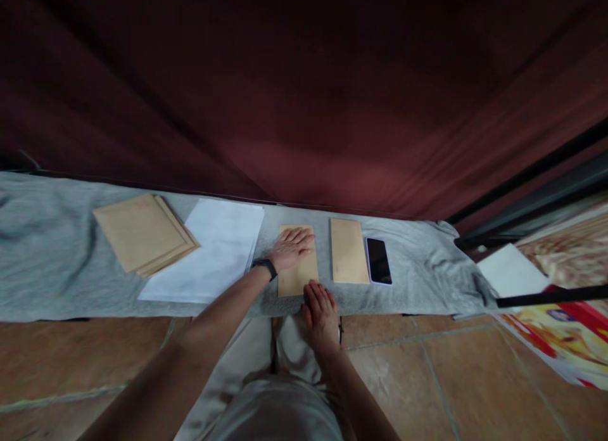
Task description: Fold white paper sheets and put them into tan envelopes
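A brown paper envelope (293, 281) lies upright in front of me on the grey cloth. Across its upper part my left hand (292, 246), with a dark band at the wrist, rests palm down, fingers stretched out. My right hand (320, 309) is at the envelope's lower right corner, its fingertips touching the edge and its fingers loosely extended. A second brown envelope (349, 251) lies just to the right. Over on the left, a stack of brown envelopes (142, 232) partly covers several white paper sheets (221, 244).
A phone (379, 261) with a dark screen lies right of the second envelope. The narrow surface is draped in grey cloth (422, 263). Behind it hangs a dark red curtain (304, 124). Black bars (527, 172) and a colourful printed box (565, 336) are at the right, above tiled floor (394, 384).
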Available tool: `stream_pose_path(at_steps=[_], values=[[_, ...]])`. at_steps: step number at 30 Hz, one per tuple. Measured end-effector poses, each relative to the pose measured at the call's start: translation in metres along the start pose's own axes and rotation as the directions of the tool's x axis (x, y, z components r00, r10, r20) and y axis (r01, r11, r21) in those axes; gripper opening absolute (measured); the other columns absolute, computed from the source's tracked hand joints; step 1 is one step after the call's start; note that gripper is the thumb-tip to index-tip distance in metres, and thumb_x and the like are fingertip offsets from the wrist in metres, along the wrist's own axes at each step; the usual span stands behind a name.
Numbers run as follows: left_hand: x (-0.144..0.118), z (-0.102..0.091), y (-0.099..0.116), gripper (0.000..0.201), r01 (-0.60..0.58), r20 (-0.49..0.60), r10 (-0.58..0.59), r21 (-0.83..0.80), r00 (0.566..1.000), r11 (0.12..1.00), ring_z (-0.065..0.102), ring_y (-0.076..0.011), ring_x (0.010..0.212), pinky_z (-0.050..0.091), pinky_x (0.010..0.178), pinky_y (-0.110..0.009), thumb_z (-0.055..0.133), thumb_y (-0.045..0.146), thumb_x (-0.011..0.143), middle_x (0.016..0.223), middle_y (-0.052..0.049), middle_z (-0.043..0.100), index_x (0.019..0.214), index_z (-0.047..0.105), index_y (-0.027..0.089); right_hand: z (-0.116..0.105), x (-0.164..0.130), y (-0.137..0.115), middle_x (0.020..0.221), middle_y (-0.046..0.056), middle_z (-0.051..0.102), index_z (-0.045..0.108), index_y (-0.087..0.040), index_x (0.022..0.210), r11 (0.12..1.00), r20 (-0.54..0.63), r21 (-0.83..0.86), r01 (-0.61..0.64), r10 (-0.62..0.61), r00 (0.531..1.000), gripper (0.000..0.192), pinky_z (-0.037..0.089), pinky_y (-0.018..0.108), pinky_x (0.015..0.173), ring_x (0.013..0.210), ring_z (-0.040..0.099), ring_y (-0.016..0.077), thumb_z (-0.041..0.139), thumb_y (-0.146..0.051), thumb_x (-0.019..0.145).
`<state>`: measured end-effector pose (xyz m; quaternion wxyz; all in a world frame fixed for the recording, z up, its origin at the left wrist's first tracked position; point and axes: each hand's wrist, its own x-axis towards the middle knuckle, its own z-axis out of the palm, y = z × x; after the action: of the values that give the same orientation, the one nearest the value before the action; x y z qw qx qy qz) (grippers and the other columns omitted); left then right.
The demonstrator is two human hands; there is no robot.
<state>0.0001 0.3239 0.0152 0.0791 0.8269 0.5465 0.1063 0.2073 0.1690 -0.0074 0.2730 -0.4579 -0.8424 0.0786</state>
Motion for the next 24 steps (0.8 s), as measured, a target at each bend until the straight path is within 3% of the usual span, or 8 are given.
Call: stream_pose_path(at_steps=[8,14,24], values=[[-0.005,0.003,0.007,0.055,-0.026,-0.016,0.026,0.020,1.000,0.999,0.024,-0.0262,0.154,0.013,0.125,-0.053,0.037,0.043,0.103,0.165,-0.007,0.034,0.154,0.041,0.025,-0.002,0.002,-0.002,0.148,0.012,0.056,0.045,-0.019,0.150,1.000,0.001,0.006,-0.014,0.014,1.000,0.049,0.038,0.049,0.115,0.140,0.047,0.0257,0.043,-0.021,0.102],[-0.044,0.002,0.024,0.053,-0.197,0.014,0.198,-0.008,0.980,0.980,0.022,-0.0216,0.155,0.008,0.127,-0.048,0.034,0.040,0.105,0.166,-0.006,0.031,0.155,0.038,0.026,0.001,0.001,0.001,0.146,0.013,0.057,0.048,-0.019,0.147,0.999,-0.008,0.036,-0.023,0.023,1.000,0.046,0.036,0.049,0.115,0.140,0.046,0.0251,0.043,-0.022,0.102],[-0.105,-0.005,0.052,0.056,-0.292,-0.004,0.292,0.004,0.956,0.956,0.024,-0.0247,0.155,0.013,0.128,-0.048,0.044,0.039,0.102,0.164,-0.009,0.036,0.155,0.039,0.022,0.003,-0.001,0.004,0.145,0.013,0.056,0.045,-0.019,0.147,0.996,-0.003,0.089,-0.022,0.022,1.000,0.044,0.032,0.051,0.116,0.140,0.045,0.0248,0.036,-0.025,0.104]])
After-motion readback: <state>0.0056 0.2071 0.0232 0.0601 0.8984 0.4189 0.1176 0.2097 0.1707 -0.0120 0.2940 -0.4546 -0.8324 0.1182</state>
